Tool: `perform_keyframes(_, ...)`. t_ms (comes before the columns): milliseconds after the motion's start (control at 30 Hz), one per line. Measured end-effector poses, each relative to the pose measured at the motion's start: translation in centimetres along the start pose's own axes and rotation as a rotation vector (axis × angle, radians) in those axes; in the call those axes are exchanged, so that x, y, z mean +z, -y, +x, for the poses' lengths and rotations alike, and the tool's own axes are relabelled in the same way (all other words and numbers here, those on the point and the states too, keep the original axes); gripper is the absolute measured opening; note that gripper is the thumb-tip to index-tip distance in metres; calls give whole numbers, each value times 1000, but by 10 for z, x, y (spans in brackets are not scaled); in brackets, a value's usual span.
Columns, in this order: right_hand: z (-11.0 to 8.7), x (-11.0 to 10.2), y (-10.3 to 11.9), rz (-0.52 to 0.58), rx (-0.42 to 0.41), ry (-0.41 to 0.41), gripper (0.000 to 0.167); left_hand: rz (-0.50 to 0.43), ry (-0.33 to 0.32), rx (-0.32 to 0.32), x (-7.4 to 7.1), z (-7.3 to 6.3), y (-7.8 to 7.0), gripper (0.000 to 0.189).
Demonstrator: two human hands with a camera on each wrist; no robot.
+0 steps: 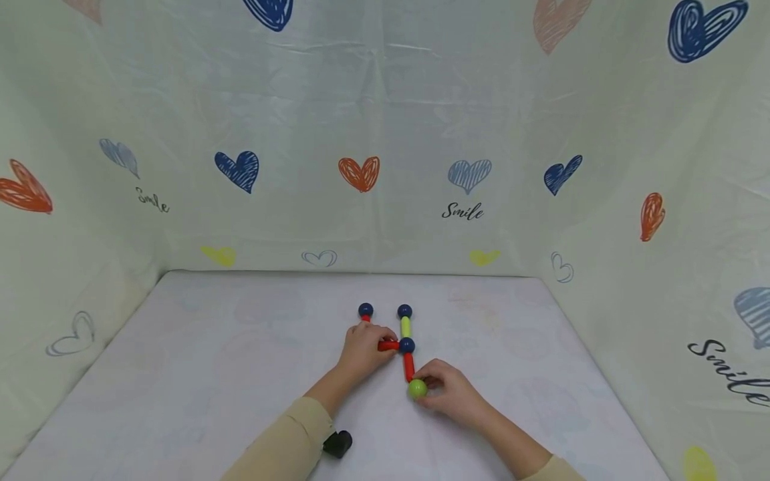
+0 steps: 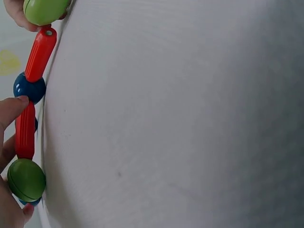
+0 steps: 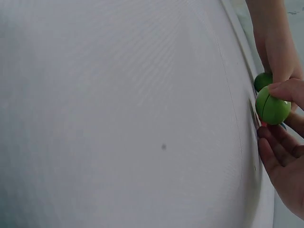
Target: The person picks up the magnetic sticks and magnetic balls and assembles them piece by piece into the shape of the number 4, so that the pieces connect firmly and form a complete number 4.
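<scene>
Red and yellow-green rods and balls are joined in a frame on the white table. My left hand (image 1: pixel 365 349) grips the red crosspiece rod (image 1: pixel 388 345), with fingertips at the blue ball (image 1: pixel 406 345) on its right end. A dark green ball (image 2: pixel 26 180) joins its other end, close to the left fingers. Pinched between my right hand's (image 1: pixel 448 394) thumb and fingers is a light green ball (image 1: pixel 418 389), right at the near end of another red rod (image 1: pixel 409 366). A yellow-green rod (image 1: pixel 406 327) leads away to a far blue ball (image 1: pixel 405 311).
Another blue ball (image 1: pixel 365 309) tops a red rod beyond the left hand, mostly hidden by it. A black object (image 1: pixel 338 443) shows beside the left sleeve (image 1: pixel 289 437). A heart-printed curtain (image 1: pixel 415 234) borders the table (image 1: pixel 210 374) at the back and sides.
</scene>
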State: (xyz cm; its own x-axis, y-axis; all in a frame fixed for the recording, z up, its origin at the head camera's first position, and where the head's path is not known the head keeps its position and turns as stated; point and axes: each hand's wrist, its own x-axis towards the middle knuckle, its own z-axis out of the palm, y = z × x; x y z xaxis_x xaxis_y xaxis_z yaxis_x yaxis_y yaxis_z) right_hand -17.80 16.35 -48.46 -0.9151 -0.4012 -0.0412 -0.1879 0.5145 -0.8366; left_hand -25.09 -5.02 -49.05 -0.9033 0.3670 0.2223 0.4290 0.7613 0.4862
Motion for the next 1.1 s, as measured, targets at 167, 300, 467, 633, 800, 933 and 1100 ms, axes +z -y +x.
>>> perform_keyframes(167, 1, 1, 1, -30, 3, 12, 31, 22, -22, 45, 0, -1, -1, 25)
perform_keyframes(300, 1, 1, 1, -47, 2, 16, 31, 51, -8, 66, 0, 0, -4, 31)
perform_keyframes(467, 1, 2, 2, -50, -7, 19, 31, 117, 34, 70, 0, 1, -9, 35)
perform_keyframes(633, 1, 3, 4, -54, -14, 17, 31, 165, 50, 65, 0, 2, -13, 33)
perform_keyframes(800, 1, 4, 5, -64, -13, 11, 32, 179, 67, 60, -1, 3, -16, 32)
perform_keyframes(933, 0, 4, 4, -66, 5, 11, 32, 204, 76, 63, 0, 5, -17, 33)
perform_keyframes(1100, -1, 4, 3, -81, 16, 4, 33, 221, 85, 64, 4, 8, -18, 33)
